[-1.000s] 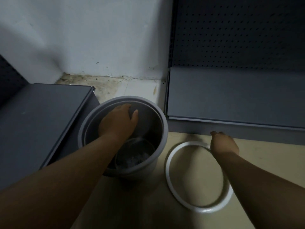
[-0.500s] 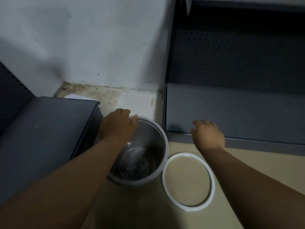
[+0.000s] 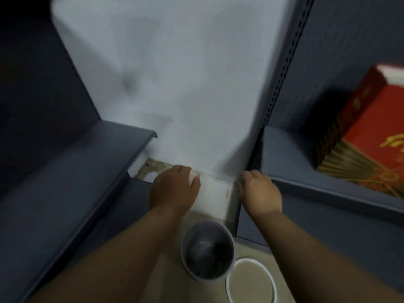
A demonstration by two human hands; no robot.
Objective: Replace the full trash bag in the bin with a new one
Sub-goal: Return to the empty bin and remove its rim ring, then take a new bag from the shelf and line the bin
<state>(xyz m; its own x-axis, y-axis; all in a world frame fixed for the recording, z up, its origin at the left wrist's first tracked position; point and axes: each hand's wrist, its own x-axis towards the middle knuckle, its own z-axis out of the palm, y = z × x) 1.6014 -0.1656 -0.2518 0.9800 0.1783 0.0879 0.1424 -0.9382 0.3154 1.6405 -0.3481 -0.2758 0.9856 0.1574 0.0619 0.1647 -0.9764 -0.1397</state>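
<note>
Bin: one grey bin (image 3: 207,250) stood on the floor (image 3: 170,281) in the corner, between the dark shelf units and just below the white wall (image 3: 175,84). It looked empty, with no bag lining it that I could make out, which I took to mean the full bag was already out.
Ring: one white ring (image 3: 271,281) lay flat on the floor, just beside the bin on its right. I judged it was the hoop that clamps a bag over the rim, set within reach for later.
New bag: none was in sight, so I guessed fetching one was the step in hand.
Left hand: the left hand (image 3: 175,189) hung over the floor beyond the bin, apart from it, fingers loosely curled and holding nothing.
Right hand: the right hand (image 3: 260,191) hovered near the edge of the right shelf (image 3: 306,171), fingers bent downward, also with nothing in it that I could see. Whether it touched the shelf I could not tell through the blur.
Shelves: two dark units flanked the corner, the left shelf (image 3: 76,167) bare where I could see it.
Box: one red box (image 3: 367,132) with gold markings sat on the right shelf, well apart from both hands.
Count: one bin, one ring, two hands, one box.
</note>
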